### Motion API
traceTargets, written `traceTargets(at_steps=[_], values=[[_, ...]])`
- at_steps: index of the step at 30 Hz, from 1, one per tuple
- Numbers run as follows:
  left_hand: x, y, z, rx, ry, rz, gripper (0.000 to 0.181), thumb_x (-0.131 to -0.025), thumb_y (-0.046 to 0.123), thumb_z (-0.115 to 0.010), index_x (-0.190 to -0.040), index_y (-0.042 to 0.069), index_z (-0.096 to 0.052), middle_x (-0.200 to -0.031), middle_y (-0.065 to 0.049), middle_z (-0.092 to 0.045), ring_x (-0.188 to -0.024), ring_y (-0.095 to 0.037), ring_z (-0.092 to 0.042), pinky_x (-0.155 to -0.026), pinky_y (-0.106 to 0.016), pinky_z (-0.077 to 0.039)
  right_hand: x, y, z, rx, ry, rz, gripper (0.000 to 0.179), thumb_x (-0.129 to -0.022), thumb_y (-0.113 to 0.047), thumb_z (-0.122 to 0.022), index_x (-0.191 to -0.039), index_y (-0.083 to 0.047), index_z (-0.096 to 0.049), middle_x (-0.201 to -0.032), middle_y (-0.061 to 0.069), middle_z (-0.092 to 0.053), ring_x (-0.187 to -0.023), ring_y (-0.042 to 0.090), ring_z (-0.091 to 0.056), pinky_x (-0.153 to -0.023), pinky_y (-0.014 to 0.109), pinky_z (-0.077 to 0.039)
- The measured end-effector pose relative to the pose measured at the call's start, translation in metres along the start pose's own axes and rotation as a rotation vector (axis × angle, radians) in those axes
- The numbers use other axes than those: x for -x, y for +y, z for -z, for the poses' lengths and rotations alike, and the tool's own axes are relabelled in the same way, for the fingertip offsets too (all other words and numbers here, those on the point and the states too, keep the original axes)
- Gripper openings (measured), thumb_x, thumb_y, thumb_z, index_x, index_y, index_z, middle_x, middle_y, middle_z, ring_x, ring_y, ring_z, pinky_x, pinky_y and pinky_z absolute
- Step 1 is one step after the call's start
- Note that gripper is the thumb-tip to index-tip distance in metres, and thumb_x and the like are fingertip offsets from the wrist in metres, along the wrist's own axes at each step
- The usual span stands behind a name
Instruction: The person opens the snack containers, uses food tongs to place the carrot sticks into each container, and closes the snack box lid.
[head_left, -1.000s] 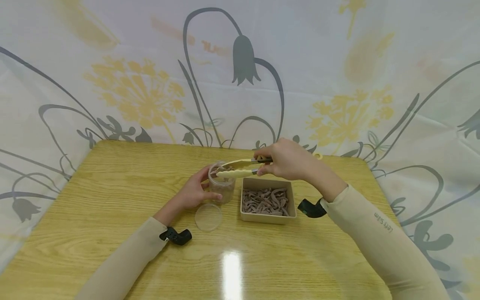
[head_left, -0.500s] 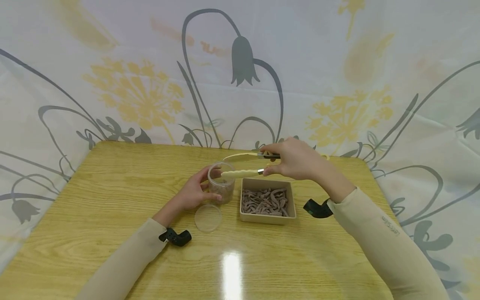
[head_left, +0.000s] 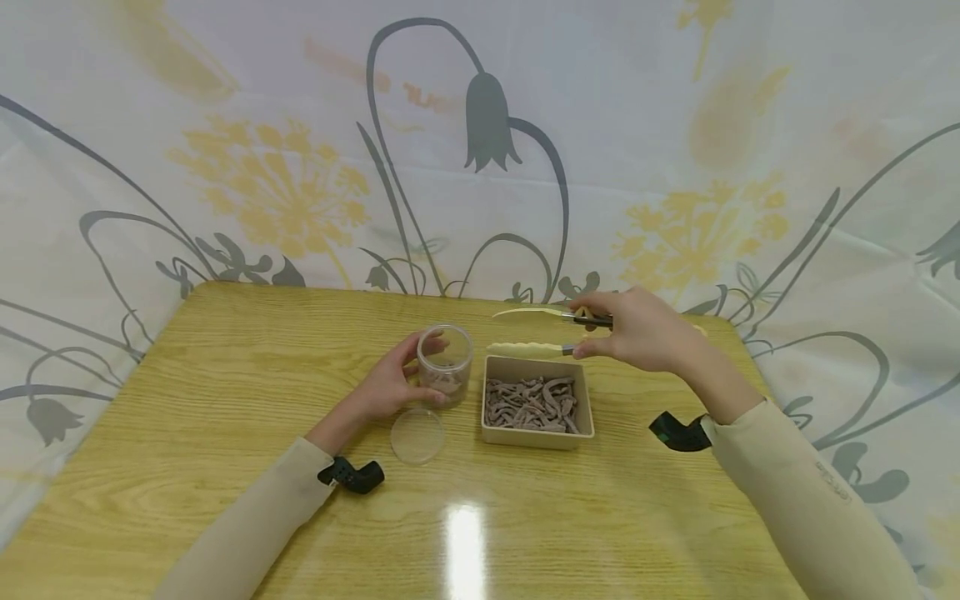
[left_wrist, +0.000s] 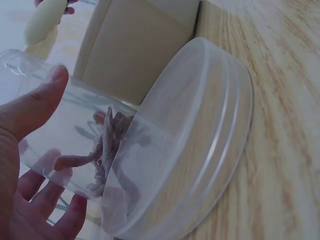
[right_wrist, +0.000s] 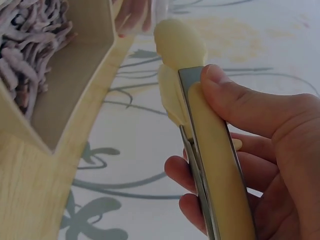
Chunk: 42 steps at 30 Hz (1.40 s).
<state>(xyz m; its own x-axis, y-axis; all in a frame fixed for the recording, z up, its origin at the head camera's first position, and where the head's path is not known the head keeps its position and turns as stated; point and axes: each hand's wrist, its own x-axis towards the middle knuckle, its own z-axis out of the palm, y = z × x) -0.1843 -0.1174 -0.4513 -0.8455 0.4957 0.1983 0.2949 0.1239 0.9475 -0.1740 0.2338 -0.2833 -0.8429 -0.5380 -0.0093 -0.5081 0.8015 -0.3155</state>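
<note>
My left hand [head_left: 392, 379] grips a clear plastic jar [head_left: 446, 363] standing upright on the table. A few greyish-purple strips [left_wrist: 107, 150] lie at the jar's bottom, seen through its wall in the left wrist view. My right hand [head_left: 643, 331] holds yellow-tipped tongs [head_left: 528, 349] by their handles, the two tips spread apart with nothing between them. The tongs hover above the back edge of a beige rectangular box [head_left: 537, 437]. More of the same strips [head_left: 532, 404] fill the box, which sits just right of the jar.
A round clear lid [head_left: 417, 436] lies on the wooden table [head_left: 247, 400] in front of the jar. Behind the table hangs a white cloth [head_left: 315, 100] with a grey and yellow flower print.
The tongs opened at the jar's mouth, and strips dropped into the jar. My right hand then drew them out to the right, over the box. The left hand stays on the jar.
</note>
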Motion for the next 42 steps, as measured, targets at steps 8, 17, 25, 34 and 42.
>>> traceTargets(at_steps=[8, 17, 25, 34, 42], values=[[0.0, 0.005, 0.003, 0.002, 0.0, -0.016, 0.093, -0.072, 0.0, -0.087, -0.15, 0.003, -0.036, -0.149, -0.021, -0.042, -0.139, -0.037, -0.037, -0.113, -0.058, -0.026, 0.015, 0.013, -0.007, 0.027, -0.031, -0.012, 0.06, -0.084, -0.039, -0.08, -0.131, -0.007, -0.063, -0.111, 0.01, -0.073, -0.102, 0.032, -0.068, -0.086, 0.052, -0.052], [-0.005, 0.016, 0.006, 0.014, 0.003, -0.068, 0.084, -0.082, 0.016, -0.085, -0.151, 0.007, -0.038, -0.147, -0.024, -0.044, -0.137, -0.038, -0.04, -0.111, -0.062, -0.027, 0.021, 0.02, -0.014, 0.08, -0.077, 0.007, 0.057, -0.081, -0.037, -0.083, -0.128, -0.009, -0.066, -0.11, 0.005, -0.072, -0.098, 0.027, -0.069, -0.081, 0.049, -0.054], [-0.007, 0.019, 0.004, 0.013, 0.017, -0.067, 0.079, -0.083, 0.015, -0.083, -0.149, 0.007, -0.041, -0.145, -0.016, -0.05, -0.135, -0.034, -0.044, -0.11, -0.059, -0.031, 0.023, 0.017, -0.01, 0.057, -0.139, 0.043, 0.061, -0.081, -0.039, -0.083, -0.129, -0.006, -0.066, -0.11, 0.006, -0.072, -0.095, 0.025, -0.07, -0.079, 0.046, -0.055], [-0.008, 0.019, 0.003, -0.022, 0.017, -0.038, 0.074, -0.084, 0.007, -0.08, -0.147, 0.009, -0.043, -0.143, -0.014, -0.053, -0.133, -0.032, -0.047, -0.105, -0.062, -0.036, 0.021, 0.015, -0.016, 0.12, -0.284, 0.05, 0.068, -0.081, -0.038, -0.083, -0.133, 0.0, -0.062, -0.116, 0.01, -0.071, -0.09, 0.021, -0.07, -0.078, 0.043, -0.055], [-0.006, 0.023, 0.004, -0.021, 0.008, -0.023, 0.07, -0.087, 0.009, -0.078, -0.147, 0.012, -0.043, -0.144, -0.014, -0.052, -0.134, -0.03, -0.046, -0.106, -0.063, -0.034, 0.012, 0.014, -0.031, 0.09, -0.284, 0.089, 0.049, -0.084, -0.021, -0.082, -0.125, 0.001, -0.068, -0.116, 0.01, -0.072, -0.093, 0.026, -0.071, -0.082, 0.045, -0.056]])
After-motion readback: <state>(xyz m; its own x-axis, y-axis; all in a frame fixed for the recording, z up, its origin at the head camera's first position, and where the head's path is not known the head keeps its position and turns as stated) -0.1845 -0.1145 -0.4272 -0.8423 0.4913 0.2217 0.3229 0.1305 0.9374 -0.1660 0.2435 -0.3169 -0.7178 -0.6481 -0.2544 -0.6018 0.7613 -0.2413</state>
